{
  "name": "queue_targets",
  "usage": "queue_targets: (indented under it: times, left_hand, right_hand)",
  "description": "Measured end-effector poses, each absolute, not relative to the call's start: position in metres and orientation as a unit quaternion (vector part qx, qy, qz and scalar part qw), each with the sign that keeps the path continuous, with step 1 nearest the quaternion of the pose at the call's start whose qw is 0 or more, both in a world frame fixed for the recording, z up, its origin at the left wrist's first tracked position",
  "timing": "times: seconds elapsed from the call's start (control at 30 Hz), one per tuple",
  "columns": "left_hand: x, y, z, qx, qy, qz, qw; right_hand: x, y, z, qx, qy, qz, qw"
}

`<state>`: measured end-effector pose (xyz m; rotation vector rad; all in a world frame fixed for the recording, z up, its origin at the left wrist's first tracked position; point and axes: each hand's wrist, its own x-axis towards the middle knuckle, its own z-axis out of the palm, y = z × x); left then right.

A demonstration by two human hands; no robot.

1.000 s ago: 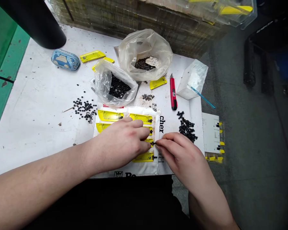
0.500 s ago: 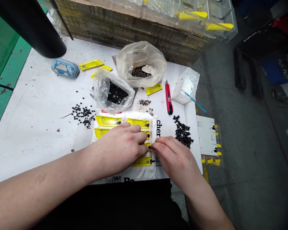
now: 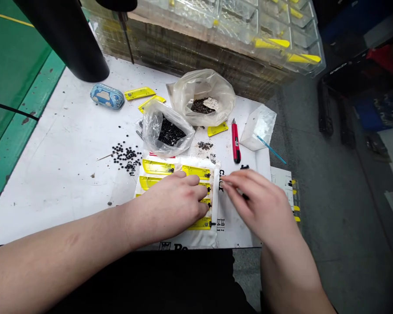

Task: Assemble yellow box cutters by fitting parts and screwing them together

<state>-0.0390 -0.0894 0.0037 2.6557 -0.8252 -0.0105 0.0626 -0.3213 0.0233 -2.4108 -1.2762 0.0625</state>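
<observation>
My left hand point(image 3: 180, 200) lies over rows of yellow plastic parts point(image 3: 196, 172) on a white printed bag point(image 3: 216, 203). Its fingers are bent down onto one of the parts, and the fingertips are partly hidden. Small black clips point(image 3: 212, 224) sit at the right ends of several yellow parts. Just right of the bag's edge, my right hand point(image 3: 265, 205) is closed in a pinch, thumb against forefinger. Whatever is between those fingertips is too small to name. This hand covers most of a pile of black clips point(image 3: 245, 167).
Behind the bag stand an open bag of black rings point(image 3: 172, 131) and a larger plastic bag point(image 3: 216, 87). A red utility knife point(image 3: 236, 141), a white box point(image 3: 258, 128) and a blue case point(image 3: 107, 96) lie around. A screwdriver bit point(image 3: 127, 39) hangs near the stacked trays point(image 3: 196, 52).
My right hand has drawn away from the yellow part's end, up and to the right, over the clip pile. My left hand stays on the yellow parts. The whole view has shifted slightly.
</observation>
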Motion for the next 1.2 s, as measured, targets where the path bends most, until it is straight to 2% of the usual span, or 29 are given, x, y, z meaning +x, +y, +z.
queue_targets:
  times: [0.13, 0.37, 0.77, 1.07, 1.2]
  left_hand:
    - [-0.039, -0.088, 0.004, 0.938, -0.288, -0.014, 0.191]
    - [-0.039, -0.087, 0.007, 0.938, -0.277, -0.03, 0.205]
    - [-0.037, -0.085, 0.01, 0.941, -0.254, -0.036, 0.222]
    - [-0.035, -0.081, 0.014, 0.944, -0.209, -0.067, 0.246]
    - [-0.035, -0.082, 0.016, 0.935, -0.168, -0.074, 0.304]
  right_hand:
    - [0.103, -0.285, 0.02, -0.892, -0.443, -0.039, 0.081]
    - [0.134, -0.243, 0.017, -0.89, -0.454, -0.02, -0.018]
    - [0.137, -0.238, 0.013, -0.885, -0.46, -0.004, -0.071]
    - [0.138, -0.24, 0.013, -0.885, -0.461, 0.001, -0.068]
    - [0.141, -0.242, 0.013, -0.88, -0.47, -0.008, -0.063]
